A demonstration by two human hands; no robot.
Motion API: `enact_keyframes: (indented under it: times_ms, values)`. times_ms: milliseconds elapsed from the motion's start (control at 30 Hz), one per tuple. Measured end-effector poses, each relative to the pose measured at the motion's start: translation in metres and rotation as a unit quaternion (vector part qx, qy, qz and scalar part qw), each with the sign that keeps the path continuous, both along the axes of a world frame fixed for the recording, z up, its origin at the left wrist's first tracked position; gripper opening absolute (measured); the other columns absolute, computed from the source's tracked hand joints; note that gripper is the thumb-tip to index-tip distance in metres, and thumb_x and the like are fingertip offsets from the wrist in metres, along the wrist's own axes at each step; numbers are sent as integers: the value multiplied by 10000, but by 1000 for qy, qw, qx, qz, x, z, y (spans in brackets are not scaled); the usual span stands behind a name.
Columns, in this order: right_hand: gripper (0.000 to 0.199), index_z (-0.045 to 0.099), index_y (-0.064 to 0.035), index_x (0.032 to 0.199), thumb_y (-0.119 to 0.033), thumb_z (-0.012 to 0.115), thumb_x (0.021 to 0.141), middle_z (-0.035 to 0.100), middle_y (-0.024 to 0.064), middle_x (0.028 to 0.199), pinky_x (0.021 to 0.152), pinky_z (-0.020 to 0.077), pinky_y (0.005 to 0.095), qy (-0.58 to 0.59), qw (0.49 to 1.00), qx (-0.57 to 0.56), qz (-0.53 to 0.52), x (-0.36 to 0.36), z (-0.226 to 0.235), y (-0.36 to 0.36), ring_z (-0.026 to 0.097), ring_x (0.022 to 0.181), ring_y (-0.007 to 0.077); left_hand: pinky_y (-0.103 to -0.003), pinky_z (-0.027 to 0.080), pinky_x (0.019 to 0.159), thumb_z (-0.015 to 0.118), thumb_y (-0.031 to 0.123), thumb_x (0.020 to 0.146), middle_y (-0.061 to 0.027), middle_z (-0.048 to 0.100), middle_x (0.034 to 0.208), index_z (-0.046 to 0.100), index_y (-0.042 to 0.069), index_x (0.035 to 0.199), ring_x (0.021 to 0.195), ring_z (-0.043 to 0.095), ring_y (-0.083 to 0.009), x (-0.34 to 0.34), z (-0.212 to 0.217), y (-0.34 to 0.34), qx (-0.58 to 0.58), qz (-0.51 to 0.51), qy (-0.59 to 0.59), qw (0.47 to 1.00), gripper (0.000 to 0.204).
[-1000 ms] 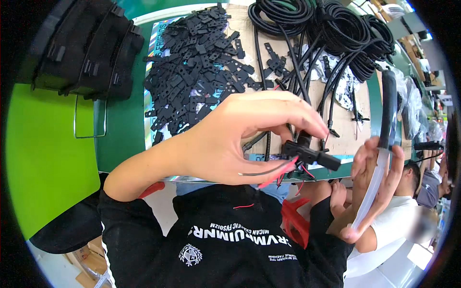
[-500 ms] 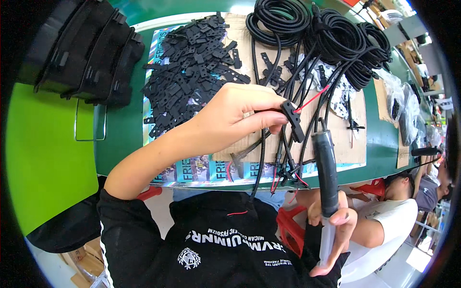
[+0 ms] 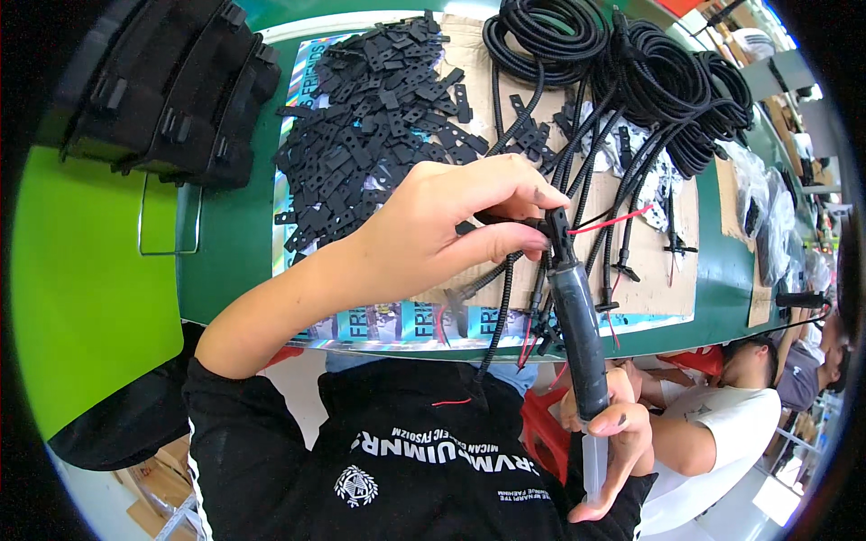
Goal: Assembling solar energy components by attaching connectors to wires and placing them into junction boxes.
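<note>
Above the near table edge, my left hand [image 3: 451, 221] pinches a small black plastic piece [image 3: 559, 233] between thumb and fingertips. A red wire [image 3: 613, 219] sticks out of this piece to the right. My right hand [image 3: 621, 422] is wrapped round a large syringe [image 3: 580, 338] filled with something black; its pale plunger [image 3: 595, 464] points down, with my thumb at its end. The syringe's tip meets the lower end of the black piece; the exact contact is hidden. Behind my left hand lies a heap of flat black plastic tabs [image 3: 370, 135] with holes.
Coils of black corrugated tubing [image 3: 546, 41] lie at the back on cardboard [image 3: 667, 270], their wired ends reaching the near edge. Stacked black bins [image 3: 162, 99] stand at the left. Plastic bags [image 3: 771, 221] lie at the right, where a person in a white shirt [image 3: 722, 433] sits.
My right hand has brought the syringe left and up, so its tip now meets the black piece. My left hand has turned that piece more upright. The view has shifted slightly.
</note>
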State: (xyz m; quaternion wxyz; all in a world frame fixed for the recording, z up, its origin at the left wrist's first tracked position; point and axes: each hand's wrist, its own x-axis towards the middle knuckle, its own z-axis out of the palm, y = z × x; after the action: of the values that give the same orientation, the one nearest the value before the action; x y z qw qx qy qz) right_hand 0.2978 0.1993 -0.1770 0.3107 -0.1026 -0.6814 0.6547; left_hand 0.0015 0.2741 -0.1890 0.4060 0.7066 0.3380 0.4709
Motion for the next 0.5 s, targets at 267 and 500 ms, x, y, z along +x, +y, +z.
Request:
enact_keyframes:
  times_ms: [267,500]
  values:
    - [940,499,-65,1303,-443,950,570,381,168,1219,755,447,380,-2,1000,-16,-3,-1,2,-2,561,921,281,-305,521,711,711,77,870,-101,657,849,654,-11,1112,765,663,-210,-1,-4,2,60,4,0,998,264]
    - [951,500,-74,1312,-435,957,561,390,173,1221,739,440,367,-3,1000,-20,7,-2,3,1,560,914,268,-307,512,699,710,93,873,-97,651,844,661,-6,1118,754,647,-212,1,-7,3,80,10,-14,997,268]
